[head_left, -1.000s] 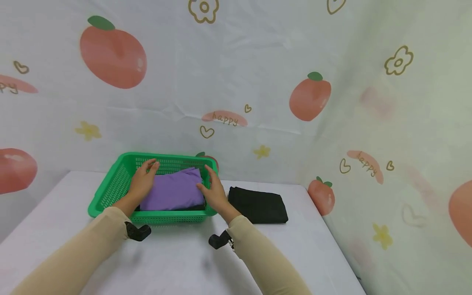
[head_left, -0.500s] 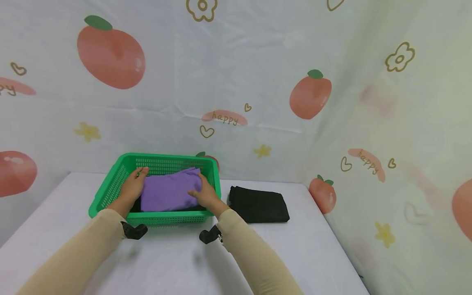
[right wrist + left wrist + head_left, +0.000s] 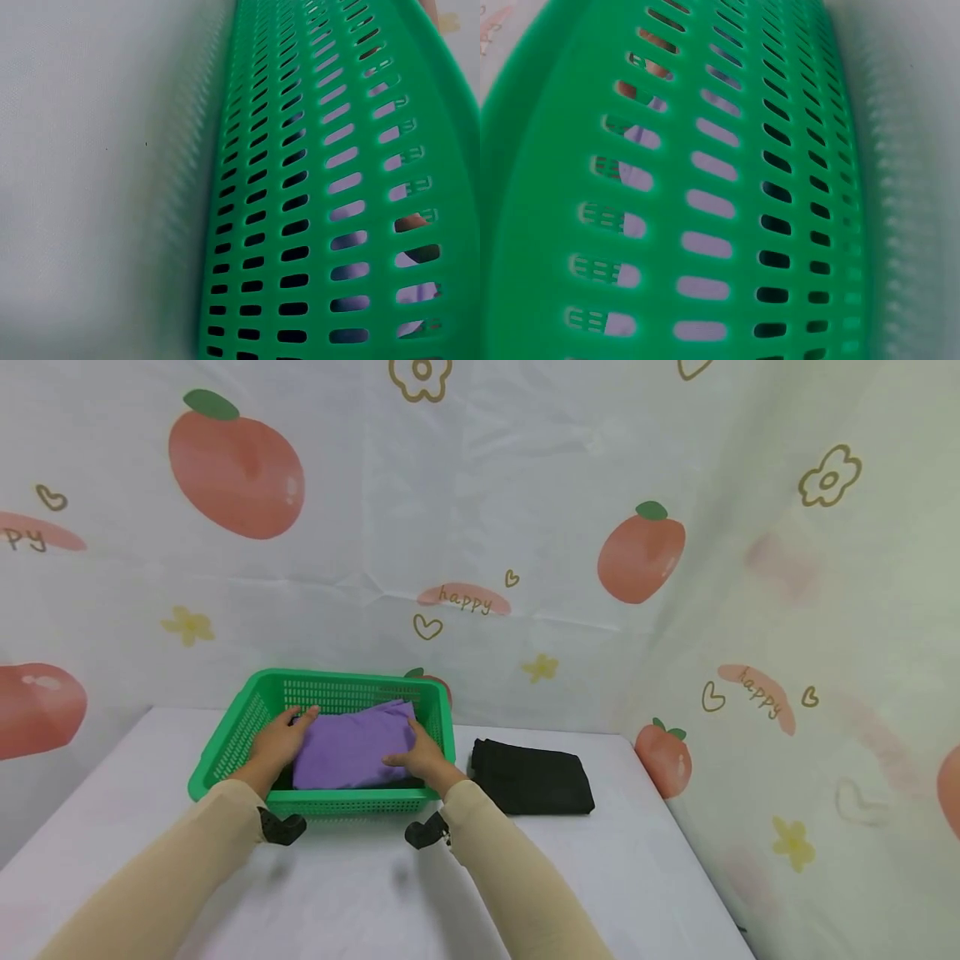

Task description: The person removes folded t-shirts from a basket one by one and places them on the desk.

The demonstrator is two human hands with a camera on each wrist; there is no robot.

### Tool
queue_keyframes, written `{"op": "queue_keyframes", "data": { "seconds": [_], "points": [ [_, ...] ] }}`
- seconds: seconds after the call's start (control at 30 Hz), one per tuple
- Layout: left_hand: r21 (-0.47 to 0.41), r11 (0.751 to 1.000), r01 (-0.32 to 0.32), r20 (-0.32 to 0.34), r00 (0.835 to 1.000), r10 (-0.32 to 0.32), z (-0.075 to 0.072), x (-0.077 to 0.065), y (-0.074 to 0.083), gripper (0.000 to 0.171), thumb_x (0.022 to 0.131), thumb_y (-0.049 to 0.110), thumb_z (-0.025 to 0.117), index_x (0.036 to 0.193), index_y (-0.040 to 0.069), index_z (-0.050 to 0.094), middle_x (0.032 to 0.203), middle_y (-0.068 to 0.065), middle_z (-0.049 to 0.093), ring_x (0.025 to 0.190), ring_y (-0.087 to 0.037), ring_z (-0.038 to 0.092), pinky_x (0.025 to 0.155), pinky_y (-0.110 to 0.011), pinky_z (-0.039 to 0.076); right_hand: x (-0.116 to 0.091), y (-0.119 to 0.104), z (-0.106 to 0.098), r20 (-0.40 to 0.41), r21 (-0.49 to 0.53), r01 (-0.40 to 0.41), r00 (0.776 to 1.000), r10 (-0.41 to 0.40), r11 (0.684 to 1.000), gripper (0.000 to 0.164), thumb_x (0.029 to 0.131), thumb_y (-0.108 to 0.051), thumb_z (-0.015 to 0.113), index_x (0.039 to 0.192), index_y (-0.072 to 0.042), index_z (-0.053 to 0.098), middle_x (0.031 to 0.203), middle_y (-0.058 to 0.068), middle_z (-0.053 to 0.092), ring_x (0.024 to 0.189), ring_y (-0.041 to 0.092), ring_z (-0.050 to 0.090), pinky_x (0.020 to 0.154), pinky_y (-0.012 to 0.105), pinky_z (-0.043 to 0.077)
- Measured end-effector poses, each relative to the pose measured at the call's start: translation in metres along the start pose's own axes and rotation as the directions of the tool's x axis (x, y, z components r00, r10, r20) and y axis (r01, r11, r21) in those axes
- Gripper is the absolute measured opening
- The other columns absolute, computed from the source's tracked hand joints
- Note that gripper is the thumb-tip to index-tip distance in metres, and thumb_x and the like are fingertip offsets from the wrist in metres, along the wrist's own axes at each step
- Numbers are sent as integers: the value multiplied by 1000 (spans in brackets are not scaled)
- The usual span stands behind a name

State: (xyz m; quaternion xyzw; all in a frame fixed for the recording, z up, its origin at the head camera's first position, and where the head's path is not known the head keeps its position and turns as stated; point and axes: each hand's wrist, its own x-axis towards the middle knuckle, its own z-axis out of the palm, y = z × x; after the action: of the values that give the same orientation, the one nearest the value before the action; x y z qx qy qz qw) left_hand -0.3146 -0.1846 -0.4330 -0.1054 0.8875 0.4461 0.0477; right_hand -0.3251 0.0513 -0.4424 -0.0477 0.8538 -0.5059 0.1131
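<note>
The folded purple cloth (image 3: 351, 750) runs lengthwise from my left hand (image 3: 277, 745) to my right hand (image 3: 424, 757) — both loosely spread, unclenched, at its short ends.

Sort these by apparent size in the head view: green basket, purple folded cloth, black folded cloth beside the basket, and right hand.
Green basket
Purple folded cloth and black folded cloth: too alike to rank
Right hand

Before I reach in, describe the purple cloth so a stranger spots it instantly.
On the white table stands a green basket. Inside it, between left hand and right hand, lies the purple cloth. Its colour sets it apart from the black cloth outside.
</note>
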Motion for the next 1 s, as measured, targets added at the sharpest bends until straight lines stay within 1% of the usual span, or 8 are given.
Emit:
{"op": "queue_keyframes", "data": {
  "seconds": [0.1,0.2,0.33,0.43,0.6,0.8,0.9,1.0],
  "points": [
    [24,1000,5,51,999,-7,-1,1,-1,86,99,66,23,158,5,9,157,-35,13,140,-59,16,108,-64,32,1,0,1,3,-15,-10,1000,10,1000,88,83,-9,79,156,-13,29,159,16,31,146,35,29,116,48,30],
    [18,1000,-1,89,996,-1,0,3,-2,84,100,64,25,158,5,9,157,-36,11,138,-59,20,103,-63,39,3,-1,2,-4,-34,-17,1000,17,999,87,83,-9,79,155,-13,31,158,17,32,146,35,29,117,47,28],
    [-63,998,1,158,987,9,3,5,-4,82,101,59,33,158,7,6,157,-36,5,136,-59,26,97,-62,46,6,-1,4,-12,-49,-15,1000,14,999,83,83,-7,79,153,-10,35,157,19,33,146,36,29,118,46,27],
    [-92,996,-11,195,980,29,6,7,-5,81,102,53,39,158,6,6,157,-36,3,134,-59,30,94,-61,49,8,0,4,-11,-62,-23,1000,22,998,79,84,-7,78,152,-10,39,156,20,33,146,36,28,118,45,28],
    [-65,996,-53,207,976,66,8,7,-7,77,102,40,50,157,2,13,155,-38,8,128,-57,40,90,-58,51,11,1,6,8,-26,-51,999,51,998,73,85,-7,76,150,-14,43,157,21,32,146,37,27,117,45,30],
    [-102,994,-48,221,973,69,9,7,-10,77,99,26,60,157,3,15,153,-41,12,113,-49,55,82,-48,55,12,2,7,28,34,-80,996,79,996,72,85,-2,75,149,-16,45,157,22,30,146,37,27,114,43,34],
    [-128,990,-57,219,972,84,9,5,-8,77,97,18,63,156,1,16,151,-43,14,112,-48,56,80,-45,56,11,2,7,37,78,-88,996,85,993,71,85,0,74,148,-15,46,157,23,30,146,36,26,114,42,35],
    [-91,992,-89,196,975,105,8,3,-5,75,96,14,64,154,-2,20,150,-44,16,119,-52,50,86,-48,54,11,0,6,32,114,-94,995,91,989,65,87,-3,73,146,-14,50,156,23,31,146,35,27,114,41,35]
  ]
}}
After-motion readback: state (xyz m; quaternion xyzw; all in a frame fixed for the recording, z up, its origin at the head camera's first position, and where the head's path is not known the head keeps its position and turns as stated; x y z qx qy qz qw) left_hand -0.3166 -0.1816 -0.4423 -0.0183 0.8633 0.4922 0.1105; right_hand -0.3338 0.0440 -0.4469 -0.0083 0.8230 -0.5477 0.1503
